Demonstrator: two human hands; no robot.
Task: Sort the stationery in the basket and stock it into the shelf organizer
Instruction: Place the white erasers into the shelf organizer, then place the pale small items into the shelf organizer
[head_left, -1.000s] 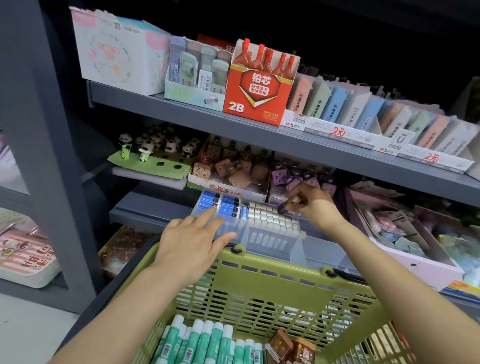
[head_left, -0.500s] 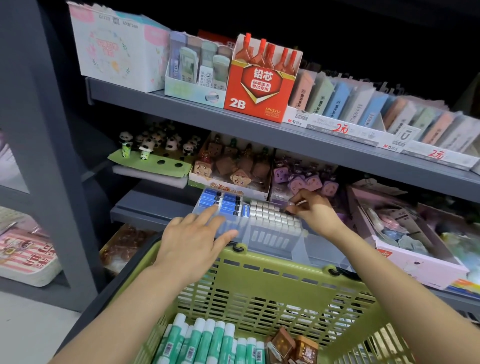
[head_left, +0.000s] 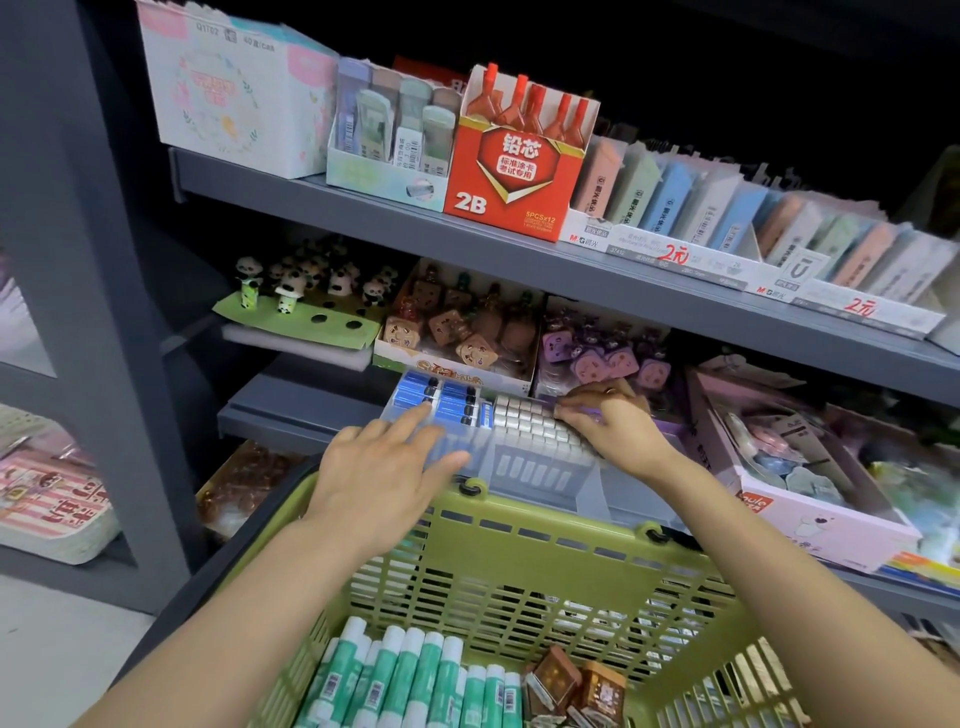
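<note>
A clear shelf organizer sits on the lower shelf just beyond the green basket. It holds blue packs on the left and rows of white pieces in the middle. My left hand lies flat on its front left corner, fingers straight. At its right rear, my right hand has its fingers curled round a small purple item, low against the white rows. In the basket lie several green glue sticks and small brown boxes.
Behind the organizer stand trays of brown figures and purple figures. A pink box sits to the right, panda toys to the left. The upper shelf carries a red 2B lead box and pastel erasers.
My right hand has come down with the small item from above the organizer's back onto its right rows. My left hand has stayed on the front left corner.
</note>
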